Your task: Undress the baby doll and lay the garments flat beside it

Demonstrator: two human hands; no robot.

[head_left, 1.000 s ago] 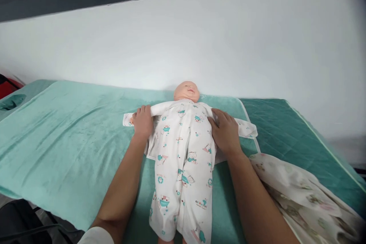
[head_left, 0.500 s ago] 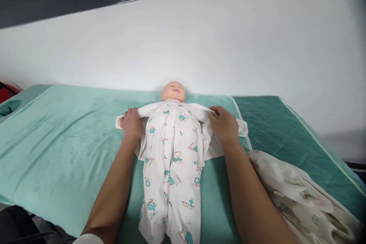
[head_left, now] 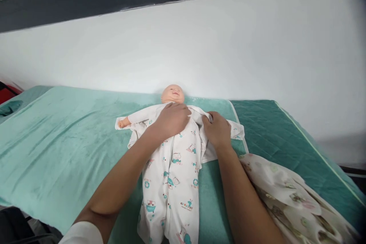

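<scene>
A baby doll point(head_left: 172, 93) lies on its back, head toward the wall, in a white romper point(head_left: 171, 183) printed with small animals and boats. Beneath its arms spreads a white baby shirt point(head_left: 210, 154). My left hand point(head_left: 173, 120) lies across the doll's chest just below the chin, fingers extended toward the shoulder on the right; its fingertips are partly hidden. At that shoulder, my right hand point(head_left: 217, 127) pinches the edge of white baby clothing between thumb and fingers. A printed cuff point(head_left: 237, 130) sticks out beyond it. The doll's bare hand point(head_left: 124, 122) shows over another cuff at left.
Light green sheeting point(head_left: 57, 141) covers the bed, with a darker green quilted cover point(head_left: 257, 126) at right. A crumpled floral cloth point(head_left: 286, 190) lies beside my right forearm. A white wall point(head_left: 200, 53) rises behind. Something dark point(head_left: 17, 225) stands at lower left.
My left hand has left the doll's arm on the left and moved right onto its chest, uncovering the doll's hand. My right hand stays at the clothing on the right, slightly shifted inward.
</scene>
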